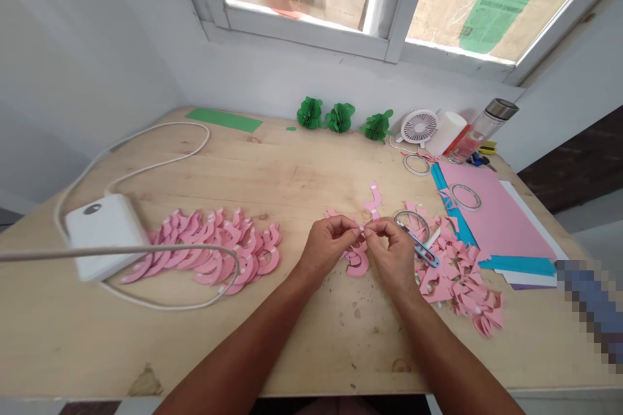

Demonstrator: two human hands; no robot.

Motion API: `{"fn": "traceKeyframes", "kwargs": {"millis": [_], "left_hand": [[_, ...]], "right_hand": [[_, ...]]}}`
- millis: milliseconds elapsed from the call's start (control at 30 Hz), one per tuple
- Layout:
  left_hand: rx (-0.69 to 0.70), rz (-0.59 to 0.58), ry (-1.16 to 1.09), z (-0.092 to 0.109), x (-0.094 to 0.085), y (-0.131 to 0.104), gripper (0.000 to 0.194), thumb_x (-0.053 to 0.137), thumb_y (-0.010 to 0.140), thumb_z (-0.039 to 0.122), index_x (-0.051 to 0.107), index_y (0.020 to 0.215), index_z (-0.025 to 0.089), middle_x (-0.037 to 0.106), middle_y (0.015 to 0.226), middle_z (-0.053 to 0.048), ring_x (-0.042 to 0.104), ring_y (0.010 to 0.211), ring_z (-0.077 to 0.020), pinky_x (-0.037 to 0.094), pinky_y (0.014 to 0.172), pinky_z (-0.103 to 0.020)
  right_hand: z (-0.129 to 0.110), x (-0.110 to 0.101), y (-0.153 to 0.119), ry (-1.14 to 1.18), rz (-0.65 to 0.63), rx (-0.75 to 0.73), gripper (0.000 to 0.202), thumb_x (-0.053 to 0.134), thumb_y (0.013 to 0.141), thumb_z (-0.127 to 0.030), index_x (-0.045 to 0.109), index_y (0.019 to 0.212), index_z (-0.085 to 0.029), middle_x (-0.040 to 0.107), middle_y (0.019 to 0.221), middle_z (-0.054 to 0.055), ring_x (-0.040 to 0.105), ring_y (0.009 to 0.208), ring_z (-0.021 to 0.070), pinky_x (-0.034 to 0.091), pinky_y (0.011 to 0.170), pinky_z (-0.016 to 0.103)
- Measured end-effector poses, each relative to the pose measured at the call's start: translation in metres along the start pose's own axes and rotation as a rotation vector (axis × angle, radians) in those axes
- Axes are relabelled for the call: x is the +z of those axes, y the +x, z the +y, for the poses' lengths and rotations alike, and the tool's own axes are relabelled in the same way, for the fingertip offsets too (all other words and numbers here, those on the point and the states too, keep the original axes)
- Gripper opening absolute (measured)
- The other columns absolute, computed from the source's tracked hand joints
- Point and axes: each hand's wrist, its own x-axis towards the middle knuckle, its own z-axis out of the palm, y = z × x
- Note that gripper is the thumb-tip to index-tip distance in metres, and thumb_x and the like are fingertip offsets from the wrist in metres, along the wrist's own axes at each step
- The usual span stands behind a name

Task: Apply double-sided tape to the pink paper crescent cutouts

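Observation:
My left hand [327,243] and my right hand [394,256] meet over the middle of the table, thumbs and forefingers closed in a pinch. Between the fingertips is a small pink paper piece [361,228] with a whitish spot; most of it is hidden by the fingers. Just below lies a curved pink paper cutout [357,264], partly covered by my hands. Another wavy pink cutout [374,197] with pale patches lies beyond the fingertips. A light-blue utility knife [426,253] rests to the right of my right hand, beside a roll of tape [422,217].
A pile of curved pink cutouts [209,253] lies left, near a white power bank [107,233] with a looping cable [170,249]. Pink scraps [457,272] and stacked paper sheets [506,214] lie right. Green paper ornaments [339,118], a small fan [419,126] and a bottle [481,133] stand behind.

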Motion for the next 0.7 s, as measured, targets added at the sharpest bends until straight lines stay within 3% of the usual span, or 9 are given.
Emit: {"fn": "traceKeyframes", "kwargs": {"millis": [700], "left_hand": [[-0.009, 0.042, 0.059, 0.0047, 0.0015, -0.0016, 0.011, 0.062, 0.064, 0.023, 0.06, 0.06, 0.013, 0.058, 0.052, 0.0, 0.053, 0.05, -0.0104, 0.041, 0.049, -0.02]], "right_hand": [[-0.0011, -0.0009, 0.0, -0.065, 0.004, -0.05, 0.007, 0.054, 0.07, -0.018, 0.059, 0.065, -0.019, 0.058, 0.066, 0.0, 0.054, 0.069, 0.0158, 0.041, 0.065, 0.028]]}}
